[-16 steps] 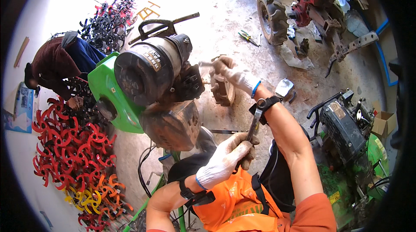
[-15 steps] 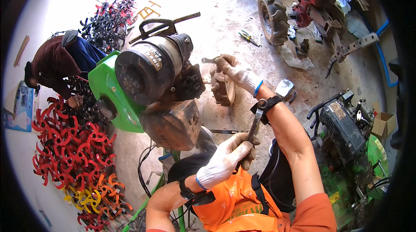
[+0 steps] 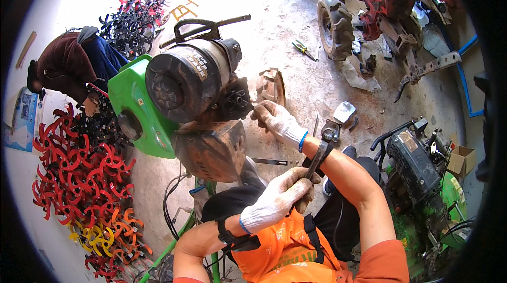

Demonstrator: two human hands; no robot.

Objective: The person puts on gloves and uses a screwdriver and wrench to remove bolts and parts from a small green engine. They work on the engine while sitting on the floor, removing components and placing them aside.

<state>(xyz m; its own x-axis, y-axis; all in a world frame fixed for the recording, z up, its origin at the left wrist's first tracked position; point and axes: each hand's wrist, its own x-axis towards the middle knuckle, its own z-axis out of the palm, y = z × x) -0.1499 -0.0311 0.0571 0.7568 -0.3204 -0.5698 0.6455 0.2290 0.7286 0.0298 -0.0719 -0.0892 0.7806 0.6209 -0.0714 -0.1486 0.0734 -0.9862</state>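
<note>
My left hand (image 3: 285,196), in a soiled white glove, grips a wrench (image 3: 318,156) that points up beside my right wrist. My gloved right hand (image 3: 274,119) has curled fingers at the right side of the machine's black engine (image 3: 185,82); what they hold is hidden. The engine has a green body panel (image 3: 145,106) on its left and a dirty boxy metal part (image 3: 206,151) below. A dirty treaded wheel (image 3: 272,85) stands just beyond my right hand.
Piles of red blades (image 3: 79,167) lie left; a co-worker (image 3: 63,58) bends over them. A red tractor (image 3: 372,13) is at top right, a second green machine (image 3: 417,167) right. Pliers (image 3: 301,47), a white scrap (image 3: 343,111) and a cardboard box (image 3: 459,161) lie about.
My right hand has moved down and left toward the engine's side, and the shiny piece seen in its fingers earlier is out of sight. The wrench has shifted slightly right.
</note>
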